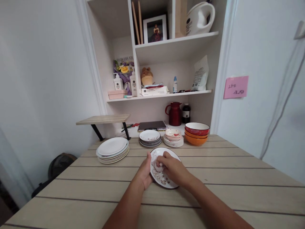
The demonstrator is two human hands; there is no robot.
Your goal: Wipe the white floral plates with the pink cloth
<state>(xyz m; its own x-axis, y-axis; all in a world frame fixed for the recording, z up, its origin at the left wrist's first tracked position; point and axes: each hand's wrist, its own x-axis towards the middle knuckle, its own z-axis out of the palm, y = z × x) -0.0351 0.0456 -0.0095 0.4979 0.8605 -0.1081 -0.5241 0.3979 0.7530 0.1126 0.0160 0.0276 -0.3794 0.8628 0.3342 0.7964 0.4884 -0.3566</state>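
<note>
A white plate [166,184] with a dark rim and a brownish floral pattern is held tilted over the table in front of me. My left hand [145,171] grips its left edge, the thumb up along the rim and the other fingers partly hidden beneath. On the plate's face, my right hand [168,163] is closed around a small pale crumpled cloth [158,166], pressed against the pattern. Most of the cloth is covered by my fingers. Just beyond lies a stack of similar dark-rimmed plates [150,136].
Larger white plates [113,147] are stacked at the left. Pink small dishes [173,135] sit on white plates [173,143] at the back, beside stacked red and orange bowls [196,136]. Behind stand a red jug [175,114], a dark bottle [186,114] and a raised wooden shelf [103,119].
</note>
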